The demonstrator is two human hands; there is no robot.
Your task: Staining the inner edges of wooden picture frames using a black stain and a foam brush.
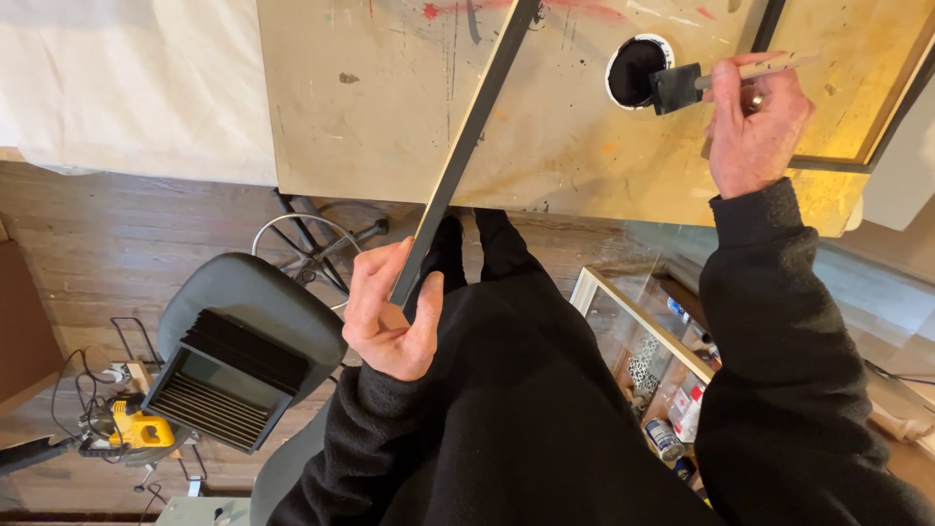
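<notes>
Nearest you, your left hand [390, 317] is closed around the lower end of a long, thin dark strip [466, 146], thumb on one side and fingers wrapped behind it. The strip runs up and away from that grip at a slant, crosses the front edge of the paint-spattered bench [370, 107] and lies over its top, its far end passing out of view at the top edge.

Below and left of that hand, a grey chair [248, 292] carries a shallow black tray of dark slats [229, 385], and a yellow power tool [136, 429] sits on the wood floor beside it.

Farther out, your right hand [755, 122] pinches the pale handle of a black foam brush [677, 88], fingers shut on it. The foam head hangs at the right rim of a small round pot of black paint [633, 70] that stands on the bench, well right of the strip.

By the look of it you are at the loading step: brush at the pot, the strip held ready and steadied against the bench. The next move, as I judge it, calls for carrying the wet foam across to the strip without dripping, while the left hand keeps the strip from rolling or sliding so the stroke can follow its narrow face.
</notes>
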